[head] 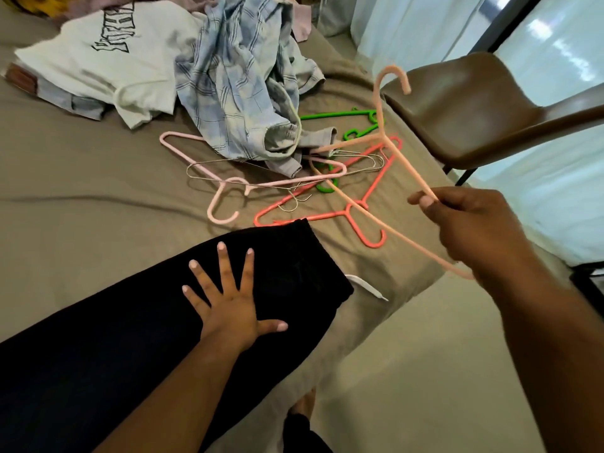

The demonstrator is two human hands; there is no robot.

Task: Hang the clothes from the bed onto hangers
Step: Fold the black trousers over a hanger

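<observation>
Pressed the left hand (228, 305) flat, fingers spread wide, on the black garment (114, 348) laid out on the bed (81, 178). Gripped a peach hanger (383, 137) by one arm in the right hand (474, 230), raised in the air to the right of the black garment. Saw loose hangers (313, 217) scattered just beyond the black garment, with a plaid shirt (235, 83) and a white T-shirt (98, 60) farther beyond it. Noted a brown chair (474, 119) beyond it, off to the right.
</observation>
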